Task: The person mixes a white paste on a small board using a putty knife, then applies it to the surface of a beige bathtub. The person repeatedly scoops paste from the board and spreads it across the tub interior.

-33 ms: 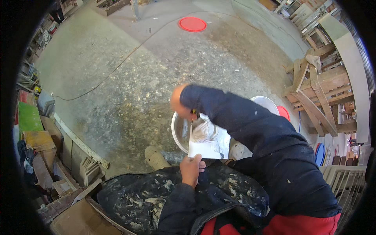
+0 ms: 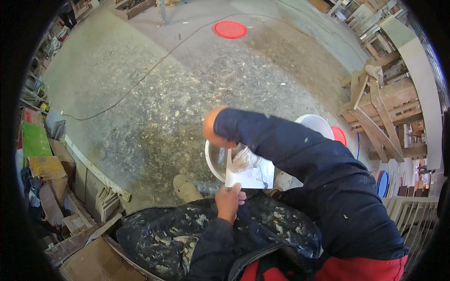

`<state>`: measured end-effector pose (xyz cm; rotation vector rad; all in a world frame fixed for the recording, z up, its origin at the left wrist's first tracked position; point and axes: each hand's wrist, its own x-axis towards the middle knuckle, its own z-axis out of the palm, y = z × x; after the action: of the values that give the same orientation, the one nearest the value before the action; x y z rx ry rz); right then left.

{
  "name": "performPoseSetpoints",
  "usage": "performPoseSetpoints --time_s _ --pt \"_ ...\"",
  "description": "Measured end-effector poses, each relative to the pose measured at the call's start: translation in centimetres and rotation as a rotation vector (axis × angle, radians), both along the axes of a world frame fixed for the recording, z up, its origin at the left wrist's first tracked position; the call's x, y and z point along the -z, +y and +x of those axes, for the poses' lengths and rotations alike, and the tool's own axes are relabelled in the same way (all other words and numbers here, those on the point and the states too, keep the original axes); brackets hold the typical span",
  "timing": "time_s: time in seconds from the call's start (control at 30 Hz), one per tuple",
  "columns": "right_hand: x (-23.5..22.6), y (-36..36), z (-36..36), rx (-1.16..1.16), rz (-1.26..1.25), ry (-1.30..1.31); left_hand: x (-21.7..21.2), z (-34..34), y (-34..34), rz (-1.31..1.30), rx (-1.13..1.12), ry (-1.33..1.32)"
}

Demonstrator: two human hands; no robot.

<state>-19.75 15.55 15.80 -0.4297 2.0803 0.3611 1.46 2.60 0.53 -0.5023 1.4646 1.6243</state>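
Note:
My left hand (image 2: 228, 203) grips the near edge of a flat, shiny white rectangular plate (image 2: 255, 179), thumb on top. A mound of whitish-grey paste (image 2: 244, 160) lies on the plate. My right hand (image 2: 218, 128) is blurred and curled above the far left corner of the plate, next to the paste. Its fingers are mostly hidden, and what they close on cannot be made out. Under the plate and my right hand stands a white bucket (image 2: 209, 159), its inside smeared with grey; the plate covers much of its opening.
A second white bucket (image 2: 315, 122) and a red lid (image 2: 339, 135) are beyond my right arm. Another red lid (image 2: 230, 29) lies far off on the spattered floor, near a cable (image 2: 140, 79). Wooden frames (image 2: 384, 112) stand right; scrap boards and cartons (image 2: 56, 187) crowd the left.
My right hand and forearm have come slightly nearer to me over the paste. A small black and yellow bit beside that hand no longer shows. The left hand stays put.

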Motion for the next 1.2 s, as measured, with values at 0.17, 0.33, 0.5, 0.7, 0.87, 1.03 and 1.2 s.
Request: performPoseSetpoints --time_s 0.17,0.33,0.5,0.7,0.87,1.03,1.2 --pt "10.4 -1.4 11.7 0.273 0.049 0.430 0.4 -0.5 0.9 0.052 0.008 0.041" --pt "-4.0 7.0 16.4 -0.035 -0.196 0.471 1.7 -0.9 -0.2 0.115 -0.023 0.030" --pt "-4.4 12.0 18.5 0.251 -0.225 0.747 0.0 -1.0 0.4 0.099 0.007 0.030" --pt "1.9 6.1 30.8 1.335 -0.795 0.806 1.0 -1.2 -0.2 0.081 -0.014 0.019" --pt "4.7 1.1 36.2 2.559 -1.331 0.230 0.7 -1.0 -0.4 0.056 -0.019 -0.005" --pt "7.6 0.6 32.9 2.547 -1.492 0.269 0.2 -1.2 -0.3 0.036 -0.017 0.014" --pt "6.3 8.5 24.7 2.440 -1.243 0.272 0.6 -1.0 -0.1 0.048 -0.006 0.011"
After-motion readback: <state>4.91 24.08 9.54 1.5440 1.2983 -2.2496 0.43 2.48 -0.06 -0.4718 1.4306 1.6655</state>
